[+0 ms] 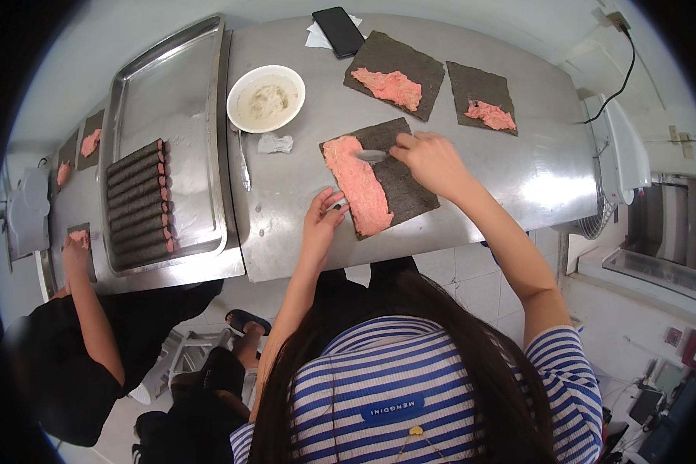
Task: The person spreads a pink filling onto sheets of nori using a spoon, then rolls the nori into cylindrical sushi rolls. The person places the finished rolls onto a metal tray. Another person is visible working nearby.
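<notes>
In front of me a dark seaweed sheet point(410, 182) lies on the steel table, with a band of pink minced paste point(361, 185) along its left side. My right hand point(431, 161) grips a metal spoon point(371, 155), its bowl resting against the upper part of the paste. At the sheet's left edge, the curled fingers of my left hand point(322, 220) hold the sheet; a small pale bit shows at the fingertips, too small to name. Two more seaweed sheets point(421, 66) point(479, 81) lie beyond, each carrying a lump of paste.
A white bowl of cloudy liquid point(266, 98) stands back left, near a crumpled white wipe point(274, 144) and a metal utensil point(244, 162). Further left, a steel tray point(170, 93) holds several seaweed rolls point(138, 201). A co-worker's hand point(76, 255) touches another sheet. A phone point(338, 32) lies at the back.
</notes>
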Demonstrator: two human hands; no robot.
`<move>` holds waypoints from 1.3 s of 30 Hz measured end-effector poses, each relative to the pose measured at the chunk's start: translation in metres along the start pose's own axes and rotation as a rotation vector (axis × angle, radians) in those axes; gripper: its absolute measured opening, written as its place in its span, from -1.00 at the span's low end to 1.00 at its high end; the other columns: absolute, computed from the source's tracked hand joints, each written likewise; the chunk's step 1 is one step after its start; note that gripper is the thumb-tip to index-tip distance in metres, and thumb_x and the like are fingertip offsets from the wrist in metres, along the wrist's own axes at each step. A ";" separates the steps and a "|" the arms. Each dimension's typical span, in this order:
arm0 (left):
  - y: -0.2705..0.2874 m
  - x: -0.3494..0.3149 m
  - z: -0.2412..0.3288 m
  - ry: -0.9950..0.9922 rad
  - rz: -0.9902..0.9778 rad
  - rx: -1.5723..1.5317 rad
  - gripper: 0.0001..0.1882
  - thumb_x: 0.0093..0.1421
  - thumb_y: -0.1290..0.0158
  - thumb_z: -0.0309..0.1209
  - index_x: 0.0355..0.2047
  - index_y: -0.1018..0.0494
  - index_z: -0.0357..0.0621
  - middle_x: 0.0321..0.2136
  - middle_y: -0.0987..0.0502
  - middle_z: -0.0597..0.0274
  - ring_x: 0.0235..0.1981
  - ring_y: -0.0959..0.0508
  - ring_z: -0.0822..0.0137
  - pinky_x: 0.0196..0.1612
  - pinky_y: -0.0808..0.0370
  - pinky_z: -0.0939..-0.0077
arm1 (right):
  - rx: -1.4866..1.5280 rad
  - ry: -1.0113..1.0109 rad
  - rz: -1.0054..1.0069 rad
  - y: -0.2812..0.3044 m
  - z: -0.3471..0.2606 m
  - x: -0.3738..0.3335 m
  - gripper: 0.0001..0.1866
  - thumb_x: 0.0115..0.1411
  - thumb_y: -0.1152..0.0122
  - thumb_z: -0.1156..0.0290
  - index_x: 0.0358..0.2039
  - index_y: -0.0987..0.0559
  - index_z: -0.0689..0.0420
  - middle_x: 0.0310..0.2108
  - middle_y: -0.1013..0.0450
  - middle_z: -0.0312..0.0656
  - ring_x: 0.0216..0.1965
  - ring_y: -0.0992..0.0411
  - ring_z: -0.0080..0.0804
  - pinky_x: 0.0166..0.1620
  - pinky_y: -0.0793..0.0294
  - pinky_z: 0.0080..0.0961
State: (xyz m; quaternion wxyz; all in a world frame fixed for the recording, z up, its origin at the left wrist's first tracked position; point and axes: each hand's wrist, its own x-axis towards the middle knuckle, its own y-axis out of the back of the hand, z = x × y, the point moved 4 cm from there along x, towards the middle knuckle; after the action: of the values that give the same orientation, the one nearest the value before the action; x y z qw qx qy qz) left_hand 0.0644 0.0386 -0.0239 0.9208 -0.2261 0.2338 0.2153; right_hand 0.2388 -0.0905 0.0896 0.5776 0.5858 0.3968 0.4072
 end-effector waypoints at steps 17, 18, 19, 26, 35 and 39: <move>0.007 -0.002 0.005 0.012 -0.008 0.030 -0.47 0.21 0.14 -0.53 0.22 -0.12 -0.24 0.12 -0.34 0.15 0.01 -0.47 0.34 0.03 -0.35 0.55 | 0.134 0.121 0.061 -0.029 -0.002 -0.030 -0.80 -0.01 -0.11 0.41 -0.37 -0.65 -0.02 -0.40 -0.42 -0.38 -0.30 -0.42 -0.41 -0.21 -0.41 -0.44; 0.006 -0.003 0.007 0.009 -0.001 0.041 -0.47 0.22 0.14 -0.53 0.22 -0.12 -0.25 0.11 -0.34 0.14 0.02 -0.46 0.33 0.05 -0.35 0.54 | 0.148 0.119 0.079 -0.032 0.002 -0.020 -0.81 -0.01 -0.12 0.41 -0.38 -0.66 -0.02 -0.41 -0.42 -0.38 -0.30 -0.42 -0.40 -0.21 -0.41 -0.43; 0.004 -0.005 0.011 0.007 0.006 0.051 -0.47 0.23 0.14 -0.52 0.23 -0.12 -0.26 0.11 -0.35 0.14 0.02 -0.46 0.32 0.07 -0.36 0.52 | 0.161 0.119 0.097 -0.035 0.007 -0.011 -0.81 -0.01 -0.12 0.41 -0.39 -0.66 -0.02 -0.41 -0.43 -0.39 -0.30 -0.42 -0.40 -0.21 -0.42 -0.42; 0.003 -0.011 0.013 0.001 0.029 0.053 -0.48 0.25 0.14 -0.50 0.23 -0.11 -0.30 0.12 -0.34 0.10 0.03 -0.45 0.31 0.08 -0.36 0.53 | 0.130 0.064 0.226 -0.040 0.039 0.043 -0.78 0.01 -0.09 0.48 -0.36 -0.66 0.01 -0.41 -0.45 -0.37 -0.34 -0.45 -0.35 -0.24 -0.45 -0.36; 0.002 -0.014 0.015 0.004 0.037 0.040 -0.48 0.24 0.14 -0.50 0.22 -0.12 -0.31 0.12 -0.34 0.08 0.04 -0.44 0.30 0.10 -0.35 0.51 | 0.151 0.023 0.204 -0.045 0.028 0.043 -0.79 0.01 -0.11 0.43 -0.36 -0.67 -0.02 -0.40 -0.46 -0.34 -0.31 -0.48 -0.31 -0.22 -0.47 -0.33; 0.003 -0.021 0.014 0.016 0.051 0.038 -0.48 0.24 0.13 -0.49 0.21 -0.13 -0.30 0.12 -0.35 0.10 0.05 -0.44 0.31 0.10 -0.34 0.51 | 0.134 -0.006 0.244 -0.046 0.030 0.047 -0.83 0.03 -0.14 0.36 -0.37 -0.66 -0.05 -0.41 -0.48 -0.30 -0.28 -0.50 -0.28 -0.21 -0.48 -0.29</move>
State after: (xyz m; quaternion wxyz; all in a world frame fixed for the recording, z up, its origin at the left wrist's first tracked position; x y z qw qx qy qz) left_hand 0.0508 0.0425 -0.0028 0.9173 -0.2042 0.2510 0.2322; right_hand 0.2833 -0.0562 0.0449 0.4845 0.6680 0.3473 0.4455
